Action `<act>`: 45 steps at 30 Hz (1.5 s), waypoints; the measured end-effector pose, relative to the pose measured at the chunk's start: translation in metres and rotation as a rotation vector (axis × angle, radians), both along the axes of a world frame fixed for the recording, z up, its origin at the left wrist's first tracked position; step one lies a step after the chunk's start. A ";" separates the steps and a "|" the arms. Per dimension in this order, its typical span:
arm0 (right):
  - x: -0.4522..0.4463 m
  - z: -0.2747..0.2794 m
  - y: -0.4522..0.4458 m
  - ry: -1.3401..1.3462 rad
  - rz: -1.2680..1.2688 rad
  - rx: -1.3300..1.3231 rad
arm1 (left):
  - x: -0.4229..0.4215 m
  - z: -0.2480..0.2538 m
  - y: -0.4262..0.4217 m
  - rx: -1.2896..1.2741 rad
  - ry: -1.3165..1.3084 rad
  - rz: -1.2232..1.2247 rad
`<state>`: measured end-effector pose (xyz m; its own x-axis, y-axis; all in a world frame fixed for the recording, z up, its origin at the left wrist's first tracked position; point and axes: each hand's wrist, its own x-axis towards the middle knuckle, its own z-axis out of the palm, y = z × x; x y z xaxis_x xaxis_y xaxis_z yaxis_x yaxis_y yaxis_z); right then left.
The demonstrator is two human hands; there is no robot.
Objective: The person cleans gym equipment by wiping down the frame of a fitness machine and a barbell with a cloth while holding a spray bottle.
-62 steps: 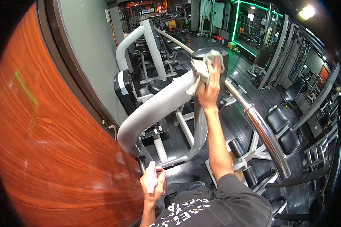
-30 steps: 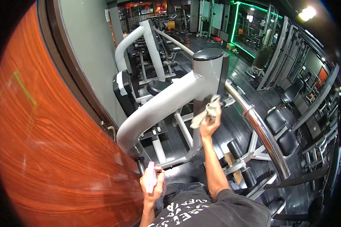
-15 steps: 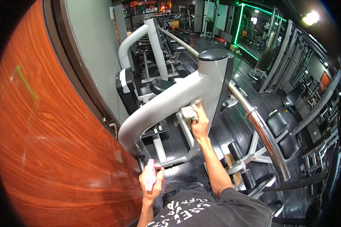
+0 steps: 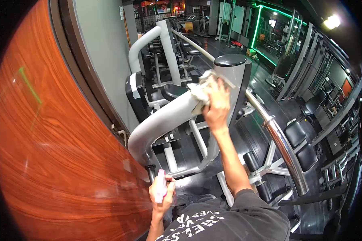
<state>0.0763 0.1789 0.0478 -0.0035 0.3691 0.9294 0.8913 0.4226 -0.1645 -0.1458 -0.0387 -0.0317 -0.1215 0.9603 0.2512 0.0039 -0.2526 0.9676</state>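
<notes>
A pale cloth [image 4: 202, 89] lies against the thick grey tube of a machine frame [image 4: 165, 117], close to where the tube meets the upright post. My right hand [image 4: 218, 105] presses the cloth there, fingers over it, just below the post's black oval cap [image 4: 230, 60]. Low in the view, my left hand [image 4: 161, 197] is wrapped round a pink and white object [image 4: 161, 186], which looks like a spray bottle's head; its lower part is hidden by the hand.
A glossy reddish wood panel [image 4: 60, 140] fills the left side, beside a grey wall [image 4: 102, 52]. To the right stand a curved chrome bar [image 4: 284, 154], black padded seats [image 4: 295, 133] and weight machines. Green light strips [image 4: 254, 28] frame a mirror at the back.
My right hand with the cloth went from the cap down to the post's lower side, then under the tube, and is now up on top of the tube. My left hand has stayed nearly still.
</notes>
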 end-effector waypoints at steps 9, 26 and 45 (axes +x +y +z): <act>0.010 0.003 -0.043 0.724 0.716 -0.155 | 0.005 0.001 -0.003 0.025 0.002 -0.027; -0.009 -0.005 -0.038 0.496 0.677 0.003 | 0.006 -0.005 0.000 0.086 0.024 -0.001; -0.033 -0.068 -0.022 0.944 0.379 0.261 | 0.011 -0.008 -0.009 0.037 0.037 -0.034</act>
<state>0.0428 0.1565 -0.0206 0.6907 0.2826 0.6657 0.2510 0.7696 -0.5872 -0.1350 -0.0474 -0.0401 -0.0792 0.9536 0.2904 0.0309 -0.2888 0.9569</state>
